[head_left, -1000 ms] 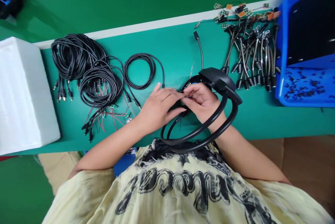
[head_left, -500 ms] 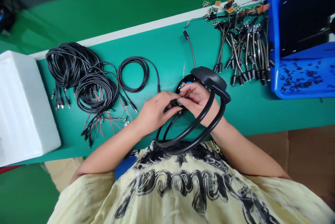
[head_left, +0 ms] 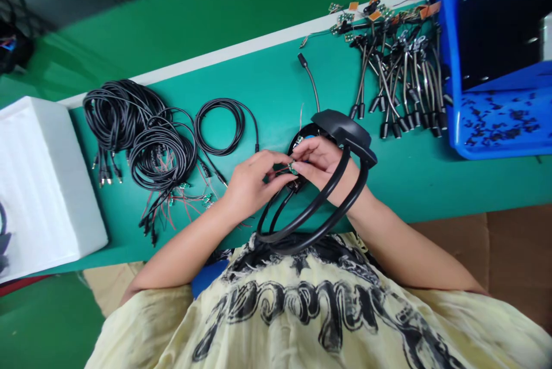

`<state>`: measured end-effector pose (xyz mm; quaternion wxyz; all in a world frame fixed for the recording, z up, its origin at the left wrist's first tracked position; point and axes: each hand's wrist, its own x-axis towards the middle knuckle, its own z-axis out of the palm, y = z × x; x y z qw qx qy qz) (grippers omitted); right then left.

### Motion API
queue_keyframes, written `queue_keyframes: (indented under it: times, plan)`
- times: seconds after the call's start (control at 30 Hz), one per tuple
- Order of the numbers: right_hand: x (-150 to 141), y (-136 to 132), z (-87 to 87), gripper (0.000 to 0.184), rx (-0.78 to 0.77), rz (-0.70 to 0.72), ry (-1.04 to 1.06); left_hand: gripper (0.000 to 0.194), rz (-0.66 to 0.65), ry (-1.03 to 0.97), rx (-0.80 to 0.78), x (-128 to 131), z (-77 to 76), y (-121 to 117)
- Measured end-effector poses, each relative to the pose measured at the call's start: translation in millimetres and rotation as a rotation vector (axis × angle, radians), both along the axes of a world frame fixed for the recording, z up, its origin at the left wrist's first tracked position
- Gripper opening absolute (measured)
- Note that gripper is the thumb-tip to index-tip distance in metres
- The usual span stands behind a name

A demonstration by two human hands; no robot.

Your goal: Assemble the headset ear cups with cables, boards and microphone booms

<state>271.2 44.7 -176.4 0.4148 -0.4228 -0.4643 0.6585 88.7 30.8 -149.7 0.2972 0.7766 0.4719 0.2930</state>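
A black headset [head_left: 317, 215] rests at the near table edge against my shirt, its headband curving toward me. One black ear cup [head_left: 344, 130] stands above my right wrist. The other ear cup [head_left: 307, 130] lies opened under my fingers, mostly covered by them, and a boom microphone [head_left: 314, 84] extends away beyond the headset. Between thumb and fingertips, my right hand [head_left: 324, 163] pinches a small green circuit board [head_left: 293, 168]. My left hand [head_left: 254, 182] is closed at the thin wires [head_left: 282, 169] beside that board; its exact grip is partly hidden.
Coiled black cables [head_left: 125, 116] and loose wired boards [head_left: 202, 199] lie left, near a white foam box [head_left: 81, 185]. A single coiled cable [head_left: 219, 127] sits closer. Right are several boom microphones [head_left: 401, 93] and a blue bin [head_left: 452, 127] holding small black parts.
The small green board now shows more clearly between my fingertips, with red wire toward my left hand. Both hands stay at the opened ear cup; the view has shifted slightly.
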Motion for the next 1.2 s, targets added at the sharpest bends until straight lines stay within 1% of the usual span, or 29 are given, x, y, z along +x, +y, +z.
queue_keyframes:
  times: [0.1,0.17,0.2,0.27,0.33,0.37,0.4,0.47,0.53,0.63,0.73,0.87,0.97,1.03,1.1,1.2]
  plan:
    - [1,-1,-0.2,0.026,0.023,0.004,-0.041,0.023,0.012,-0.005,0.06,2,-3.6,-3]
    - [7,-10,4.0,0.022,0.076,0.012,-0.165,0.022,0.005,-0.008,0.085,2,-5.3,-4]
    - [11,-16,7.5,0.02,0.123,0.023,-0.286,0.022,0.005,-0.009,0.096,1,-6.0,-4]
    - [21,-31,15.1,0.021,0.242,0.015,-0.618,0.023,0.005,-0.006,0.106,0,-7.2,-4]
    - [32,-42,19.3,0.027,0.33,-0.042,-0.916,0.024,-0.011,0.01,0.118,-1,-8.0,-2]
    - [36,-45,18.7,0.032,0.352,-0.077,-0.997,0.024,-0.026,0.032,0.129,-1,-8.3,-1]
    - [40,-45,16.2,0.037,0.362,-0.107,-1.03,0.023,-0.046,0.064,0.139,-1,-8.3,1]
    - [44,-37,6.8,0.047,0.369,-0.113,-0.99,0.023,-0.081,0.146,0.155,2,-7.6,5]
    - [45,-22,-4.3,0.052,0.37,-0.068,-0.905,0.025,-0.096,0.228,0.165,6,-5.9,10]
    - [44,-1,-15.3,0.047,0.352,0.017,-0.824,0.028,-0.077,0.32,0.17,14,-3.9,17]
    - [40,7,-18.4,0.043,0.327,0.063,-0.735,0.027,-0.004,0.414,0.154,22,-7.5,26]
    - [36,6,-14.9,0.043,0.249,0.087,-0.622,0.028,0.129,0.448,0.109,31,-21.4,36]
    - [33,1,-9.2,0.05,0.14,0.108,-0.589,0.027,0.171,0.395,0.079,36,-29.2,36]
    - [30,-5,-5.9,0.058,0.074,0.124,-0.578,0.028,0.175,0.37,0.024,38,-29.9,33]
    - [27,-14,-4.0,0.063,0.045,0.154,-0.557,0.028,0.177,0.383,-0.027,39,-28.2,27]
    - [22,-32,-4.0,0.069,0.032,0.165,-0.496,0.03,0.159,0.434,-0.028,38,-25.5,16]
